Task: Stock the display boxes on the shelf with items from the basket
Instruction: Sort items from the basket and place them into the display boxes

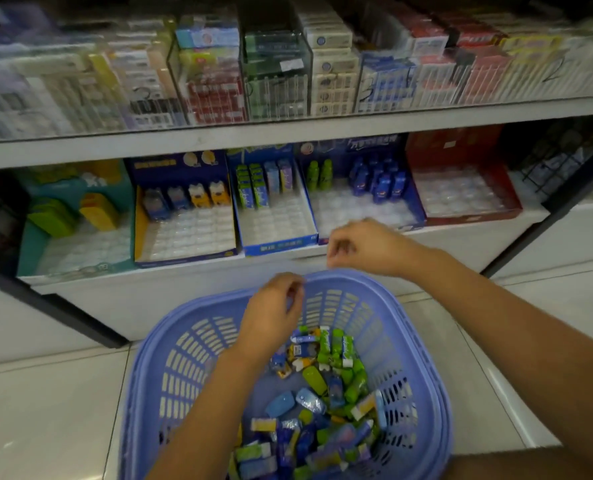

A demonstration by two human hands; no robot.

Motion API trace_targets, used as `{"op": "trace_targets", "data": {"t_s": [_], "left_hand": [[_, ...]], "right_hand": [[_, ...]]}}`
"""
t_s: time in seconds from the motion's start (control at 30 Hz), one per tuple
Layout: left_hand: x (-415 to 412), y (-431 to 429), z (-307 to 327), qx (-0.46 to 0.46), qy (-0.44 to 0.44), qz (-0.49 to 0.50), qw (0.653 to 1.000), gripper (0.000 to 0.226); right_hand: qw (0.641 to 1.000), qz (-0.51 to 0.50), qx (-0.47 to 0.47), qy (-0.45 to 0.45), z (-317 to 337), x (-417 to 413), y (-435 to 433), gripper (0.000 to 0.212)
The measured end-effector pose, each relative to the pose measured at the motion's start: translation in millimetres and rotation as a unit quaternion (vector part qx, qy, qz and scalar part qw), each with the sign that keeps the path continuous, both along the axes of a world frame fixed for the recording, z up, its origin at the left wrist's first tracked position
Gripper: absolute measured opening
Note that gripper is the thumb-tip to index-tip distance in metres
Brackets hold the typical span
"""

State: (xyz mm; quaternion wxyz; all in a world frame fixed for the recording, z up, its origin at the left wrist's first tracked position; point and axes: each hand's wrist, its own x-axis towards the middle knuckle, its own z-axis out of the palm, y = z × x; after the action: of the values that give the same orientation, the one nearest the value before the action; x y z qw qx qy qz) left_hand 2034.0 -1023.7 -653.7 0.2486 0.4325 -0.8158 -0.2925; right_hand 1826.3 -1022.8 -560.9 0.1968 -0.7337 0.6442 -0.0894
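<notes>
A purple plastic basket (409, 341) stands on the floor below me, holding several small blue, green and yellow packs (322, 393). My left hand (277, 313) hovers over the basket's far side, fingers loosely curled, holding nothing that I can see. My right hand (361, 247) hangs above the basket's far rim, just in front of the blue display box (367, 202), fingers loosely curled and empty. On the lower shelf stand a teal box (77, 220), a navy-and-yellow box (184, 230), a blue box with green packs (274, 216) and a red box (461, 188).
The white shelf edge (288, 133) runs above the display boxes, with clear cases of cartons (277, 71) on the upper shelf. Black shelf frames (63, 306) slant at left and right. Pale floor tiles (46, 410) surround the basket.
</notes>
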Motion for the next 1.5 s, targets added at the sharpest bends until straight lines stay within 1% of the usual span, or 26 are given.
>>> {"op": "trace_targets", "data": {"t_s": [0.07,0.1,0.17,0.2,0.23,0.3,0.33,0.4,0.47,0.53,0.73,0.83,0.9,0.97,1.0,1.03,1.1,1.13,1.2,1.23,1.27,1.3,1.33,1.37,1.43,1.5], "left_hand": [[4,12,-29,0.107,-0.103,-0.033,0.988,0.023],[10,19,-48,0.145,-0.167,-0.058,0.973,0.025],[25,36,-83,0.213,-0.275,-0.123,0.929,0.031],[34,45,-97,0.248,-0.306,-0.149,0.907,0.034],[42,52,-112,0.285,-0.314,-0.164,0.891,0.037],[56,62,-132,0.342,-0.327,-0.177,0.863,0.038],[61,64,-138,0.357,-0.347,-0.177,0.849,0.047],[68,64,-149,0.366,-0.377,-0.174,0.833,0.063],[67,61,-155,0.373,-0.367,-0.162,0.837,0.067],[65,60,-160,0.382,-0.341,-0.146,0.846,0.063],[59,56,-170,0.370,-0.284,-0.077,0.881,0.034],[56,50,-170,0.350,-0.251,-0.049,0.901,0.013],[53,47,-169,0.338,-0.232,-0.039,0.911,0.029],[50,44,-165,0.339,-0.211,-0.030,0.916,0.039],[46,43,-161,0.349,-0.203,-0.025,0.915,0.037],[42,42,-155,0.351,-0.184,-0.022,0.918,0.031],[36,37,-140,0.385,-0.105,-0.016,0.917,0.002],[33,35,-133,0.406,-0.063,-0.021,0.911,0.020],[24,30,-114,0.446,0.006,-0.037,0.894,0.062],[20,29,-102,0.450,0.039,-0.044,0.891,0.070],[15,26,-91,0.452,0.080,-0.054,0.887,0.064],[11,24,-81,0.450,0.118,-0.065,0.883,0.051],[8,22,-72,0.439,0.143,-0.073,0.884,0.041],[5,21,-62,0.428,0.153,-0.077,0.887,0.035],[4,18,-42,0.423,0.172,-0.083,0.886,0.027],[5,14,-21,0.416,0.174,-0.088,0.888,0.025]], "right_hand": [[0.991,0.061,0.106,0.056,-45,24,16,0.018],[0.983,0.072,0.141,0.093,-70,32,22,0.023],[0.965,0.079,0.192,0.163,-117,37,36,0.040],[0.958,0.084,0.201,0.185,-136,38,43,0.051],[0.954,0.088,0.208,0.198,-152,36,49,0.059],[0.950,0.090,0.210,0.213,-179,32,57,0.068],[0.944,0.110,0.200,0.237,-189,30,59,0.066],[0.940,0.120,0.194,0.255,-208,28,61,0.052],[0.939,0.131,0.162,0.273,-225,24,59,0.052],[0.935,0.134,0.161,0.286,-232,25,57,0.057],[0.914,0.188,0.152,0.326,-237,22,52,0.067],[0.912,0.204,0.181,0.308,-236,25,45,0.066],[0.910,0.197,0.208,0.301,-236,27,45,0.059],[0.932,0.129,0.228,0.250,-235,28,48,0.052],[0.948,0.075,0.235,0.201,-234,29,50,0.050],[0.960,0.026,0.235,0.151,-232,32,51,0.049],[0.971,-0.064,0.225,0.053,-221,39,48,0.046],[0.968,-0.108,0.225,-0.011,-213,43,46,0.043],[0.941,-0.159,0.235,-0.187,-191,49,44,0.027],[0.915,-0.168,0.243,-0.274,-178,51,45,0.018],[0.892,-0.171,0.246,-0.340,-166,53,45,0.012],[0.875,-0.171,0.238,-0.386,-154,56,46,0.009],[0.867,-0.172,0.223,-0.410,-143,60,45,0.009],[0.870,-0.172,0.204,-0.414,-133,65,43,0.011],[0.897,-0.168,0.155,-0.380,-111,72,38,0.022],[0.907,-0.167,0.113,-0.370,-91,76,35,0.026]]}}
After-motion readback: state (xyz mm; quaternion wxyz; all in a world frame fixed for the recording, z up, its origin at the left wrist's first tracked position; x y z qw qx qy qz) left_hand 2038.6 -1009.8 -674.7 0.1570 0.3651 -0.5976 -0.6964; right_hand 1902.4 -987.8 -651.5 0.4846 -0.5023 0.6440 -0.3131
